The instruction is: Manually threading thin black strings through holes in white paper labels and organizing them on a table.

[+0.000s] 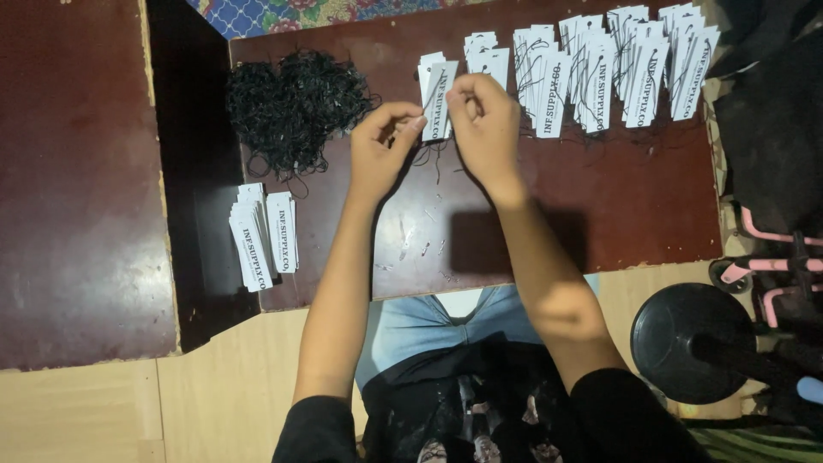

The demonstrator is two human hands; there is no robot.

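Head view, left to right. A small stack of white paper tags (264, 233) lies near the front edge of the dark red-brown surface (643, 206); behind it, a tangled heap of black string (296, 107). At centre, the left hand (381, 150) and right hand (484, 129) pinch a white tag (437, 99) between fingertips, above the surface. Rows of strung tags (600, 73) lie at right.

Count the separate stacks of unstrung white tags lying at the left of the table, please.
2: one fanned stack nearer the table's left edge, another stack just right of it. They overlap, so further tags may be hidden.
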